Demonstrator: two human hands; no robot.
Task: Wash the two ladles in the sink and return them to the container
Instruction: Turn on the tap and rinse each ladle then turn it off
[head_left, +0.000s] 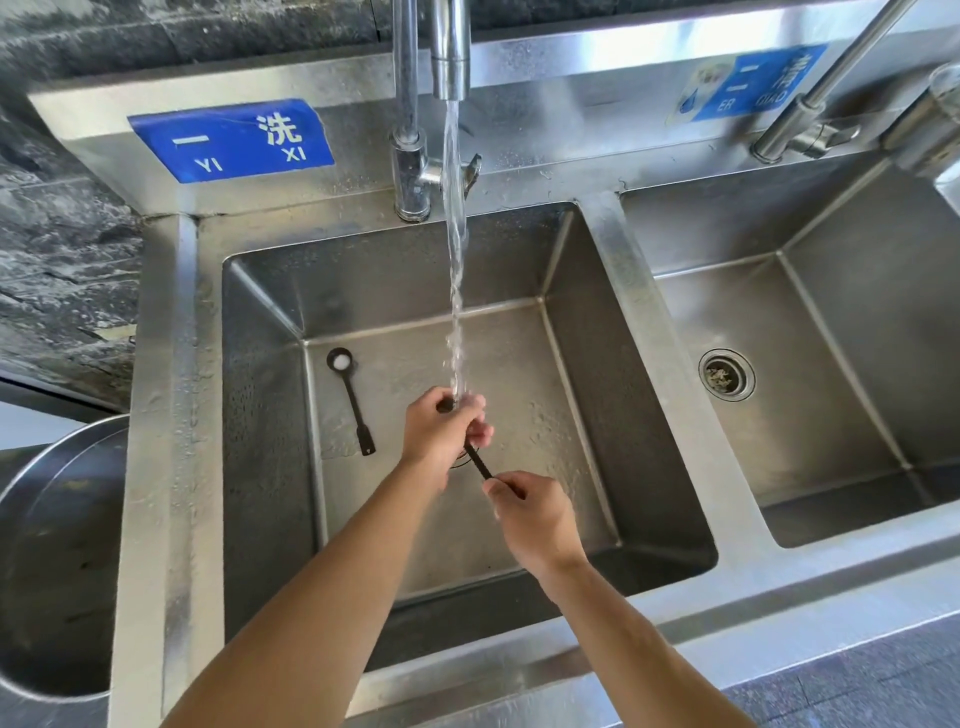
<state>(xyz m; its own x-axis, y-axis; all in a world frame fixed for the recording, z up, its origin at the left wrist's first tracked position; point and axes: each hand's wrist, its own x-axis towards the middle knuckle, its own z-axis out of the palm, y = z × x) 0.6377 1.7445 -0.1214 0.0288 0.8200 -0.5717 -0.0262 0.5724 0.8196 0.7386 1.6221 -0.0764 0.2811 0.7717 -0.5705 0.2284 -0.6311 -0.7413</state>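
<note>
Both hands' grip clamped on one black ladle (478, 460) under running water (455, 249): left hand (441, 434) at bowl, right hand (535, 512) at handle.

Both forearms bare, extended forward and converging toward centre. Left hand (439, 434) farther out, back of hand up, fingers (480, 432) curled closed around the bowl end of a slim black plastic ladle (479, 460); fingertips wet. Right hand (535, 514) nearer the body and lower, knuckles up, thumb and fingers pinched on the handle end. Hands near each other, not touching. Wrists roughly straight.
</note>
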